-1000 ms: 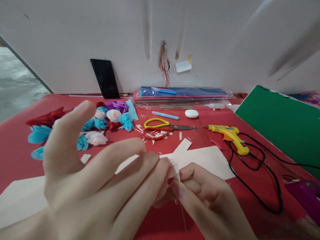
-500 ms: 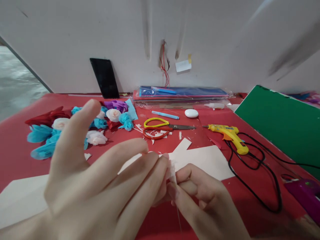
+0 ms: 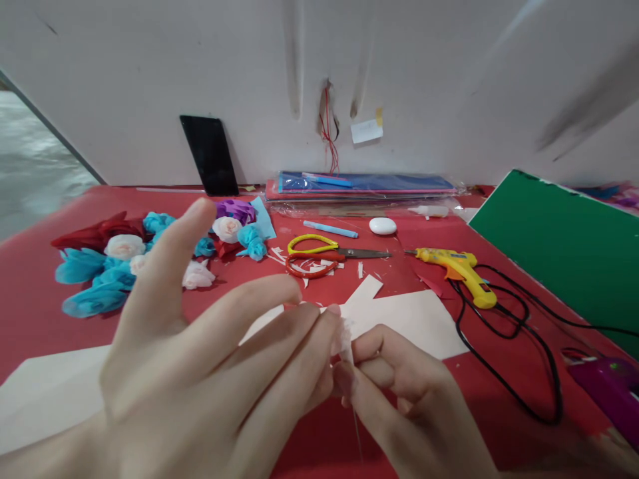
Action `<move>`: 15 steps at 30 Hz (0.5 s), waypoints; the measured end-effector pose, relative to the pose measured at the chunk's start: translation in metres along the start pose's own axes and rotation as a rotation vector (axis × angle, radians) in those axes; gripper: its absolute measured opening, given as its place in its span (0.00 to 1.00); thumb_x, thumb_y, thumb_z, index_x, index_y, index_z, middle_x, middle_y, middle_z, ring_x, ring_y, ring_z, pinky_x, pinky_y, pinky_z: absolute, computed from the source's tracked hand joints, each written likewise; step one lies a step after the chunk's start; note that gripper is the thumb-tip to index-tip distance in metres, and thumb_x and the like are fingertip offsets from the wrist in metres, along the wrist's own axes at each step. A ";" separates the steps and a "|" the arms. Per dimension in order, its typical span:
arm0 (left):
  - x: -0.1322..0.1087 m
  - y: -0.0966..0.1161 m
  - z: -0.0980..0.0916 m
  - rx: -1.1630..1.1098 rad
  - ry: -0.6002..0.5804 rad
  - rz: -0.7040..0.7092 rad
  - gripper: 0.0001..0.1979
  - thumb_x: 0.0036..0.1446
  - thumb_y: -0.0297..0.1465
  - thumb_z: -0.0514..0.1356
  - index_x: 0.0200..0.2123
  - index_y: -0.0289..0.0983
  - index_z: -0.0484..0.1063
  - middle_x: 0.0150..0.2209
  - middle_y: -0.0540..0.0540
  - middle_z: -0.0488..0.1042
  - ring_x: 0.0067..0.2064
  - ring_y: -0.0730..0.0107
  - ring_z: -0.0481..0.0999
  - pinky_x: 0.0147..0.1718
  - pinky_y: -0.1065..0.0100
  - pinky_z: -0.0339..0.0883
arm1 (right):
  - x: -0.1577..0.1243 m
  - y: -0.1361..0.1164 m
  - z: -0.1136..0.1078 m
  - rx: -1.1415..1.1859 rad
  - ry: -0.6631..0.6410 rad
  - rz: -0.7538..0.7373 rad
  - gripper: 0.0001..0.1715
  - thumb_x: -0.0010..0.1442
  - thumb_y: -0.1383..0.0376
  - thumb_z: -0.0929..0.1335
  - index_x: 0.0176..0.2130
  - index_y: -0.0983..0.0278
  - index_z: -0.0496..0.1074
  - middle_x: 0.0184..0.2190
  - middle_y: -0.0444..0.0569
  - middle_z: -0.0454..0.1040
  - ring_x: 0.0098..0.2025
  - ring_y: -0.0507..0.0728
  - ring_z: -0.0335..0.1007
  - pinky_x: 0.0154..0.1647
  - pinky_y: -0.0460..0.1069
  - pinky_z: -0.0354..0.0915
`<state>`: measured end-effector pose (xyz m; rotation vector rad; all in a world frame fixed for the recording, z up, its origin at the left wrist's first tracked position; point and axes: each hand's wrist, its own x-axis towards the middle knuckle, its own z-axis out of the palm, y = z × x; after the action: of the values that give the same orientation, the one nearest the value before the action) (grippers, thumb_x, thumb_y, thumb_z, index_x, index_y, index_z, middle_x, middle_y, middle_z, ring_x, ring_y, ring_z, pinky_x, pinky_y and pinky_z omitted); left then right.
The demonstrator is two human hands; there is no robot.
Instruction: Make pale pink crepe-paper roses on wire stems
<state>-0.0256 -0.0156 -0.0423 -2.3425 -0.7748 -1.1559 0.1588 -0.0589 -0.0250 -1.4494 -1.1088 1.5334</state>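
Paper [image 3: 345, 340] looks white, thin and crinkled, partly hidden.

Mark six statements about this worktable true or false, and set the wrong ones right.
1. The left hand and the right hand meet at a small white piece. True.
2. The yellow glue gun lies to the right of the scissors. True.
3. Both handle loops of the scissors are blue. False: one is yellow, the other red.
4. The black flat device leans against the pale wall. True.
5. Every flower is red. False: blue flowers and pale flowers show too.
6. The right hand grips the glue gun. False: it lies on the red table, apart from both hands.
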 end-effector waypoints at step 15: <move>0.016 -0.004 -0.002 0.059 -0.122 0.061 0.13 0.66 0.31 0.58 0.29 0.48 0.77 0.24 0.55 0.81 0.30 0.57 0.80 0.73 0.42 0.56 | 0.001 0.008 0.001 0.068 0.013 -0.129 0.12 0.58 0.62 0.74 0.26 0.59 0.70 0.26 0.42 0.69 0.28 0.54 0.74 0.32 0.48 0.67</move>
<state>-0.0217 -0.0090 -0.0276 -2.3880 -0.7623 -0.9593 0.1582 -0.0609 -0.0334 -1.3151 -1.1102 1.4561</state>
